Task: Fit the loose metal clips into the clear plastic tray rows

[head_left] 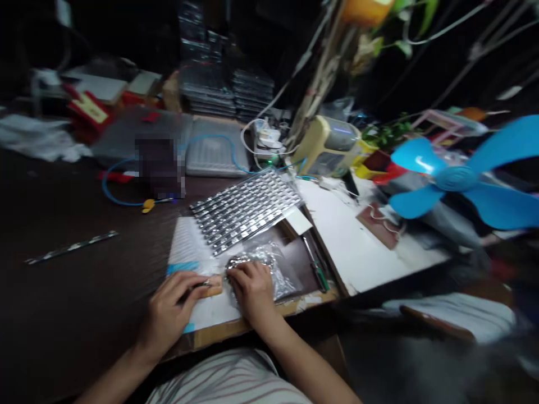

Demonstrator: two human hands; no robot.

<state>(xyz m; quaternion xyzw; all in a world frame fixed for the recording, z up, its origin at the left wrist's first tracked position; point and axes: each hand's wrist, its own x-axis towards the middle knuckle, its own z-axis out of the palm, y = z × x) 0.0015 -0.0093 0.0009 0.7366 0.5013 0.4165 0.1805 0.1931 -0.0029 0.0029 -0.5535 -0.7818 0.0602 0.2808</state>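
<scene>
My left hand (170, 308) rests on a white sheet (189, 247) at the desk's near edge, its fingers closed round a small tan piece with a metal tip (208, 285). My right hand (252, 289) lies just to the right, fingers curled down onto a crumpled clear plastic bag (273, 269) of shiny small parts. Behind both hands lies a silvery tray (246, 210) with rows of small metal parts.
A thin metal strip (71, 247) lies on the dark desk at left. A blue cable (113, 193), a green-handled tool (318, 269) and a white board (357, 241) surround the work spot. A blue fan (458, 179) stands at right, with clutter behind.
</scene>
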